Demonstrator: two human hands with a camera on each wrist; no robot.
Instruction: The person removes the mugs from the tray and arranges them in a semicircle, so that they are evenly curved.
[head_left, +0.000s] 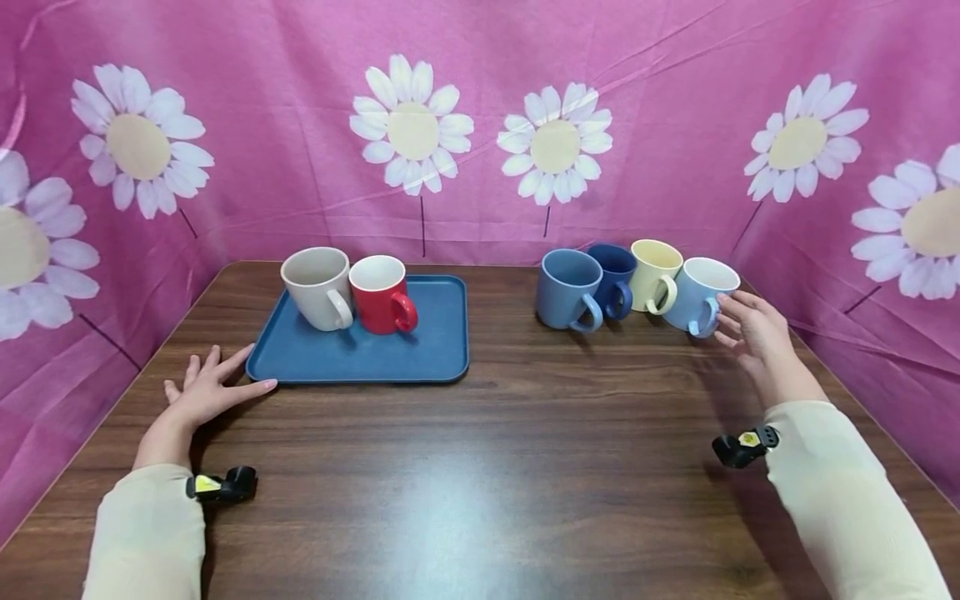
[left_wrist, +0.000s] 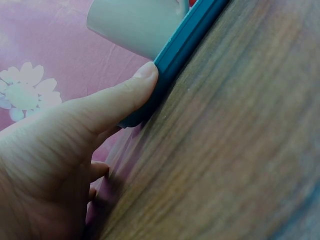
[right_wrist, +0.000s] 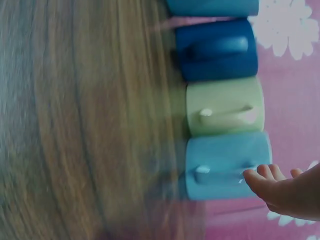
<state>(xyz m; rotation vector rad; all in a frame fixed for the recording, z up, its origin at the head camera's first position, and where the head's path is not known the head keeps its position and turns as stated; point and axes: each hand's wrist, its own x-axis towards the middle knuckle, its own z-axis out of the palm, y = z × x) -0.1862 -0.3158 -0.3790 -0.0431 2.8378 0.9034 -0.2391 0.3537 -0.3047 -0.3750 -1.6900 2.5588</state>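
Observation:
My left hand (head_left: 206, 392) is spread at the near left corner of the blue tray (head_left: 420, 358), thumb against its front edge. In the left wrist view the thumb (left_wrist: 142, 80) touches the tray rim. A light grey mug (head_left: 311, 287) and a red mug (head_left: 375, 300) stand upright on the tray. At the right, my right hand (head_left: 761, 342) reaches to the light blue mug (head_left: 693, 292), fingertips by its handle and not wrapped round it. Whether they touch it I cannot tell. Beside that mug stand a pale yellow mug (head_left: 652, 275), a dark blue mug (head_left: 615, 271) and a grey-blue mug (head_left: 566, 292).
The brown wooden table (head_left: 480, 467) reaches back to a pink cloth (head_left: 480, 225) printed with white daisies, which also hangs at both sides. The four-sided tray lies at the left, the row of mugs at the back right.

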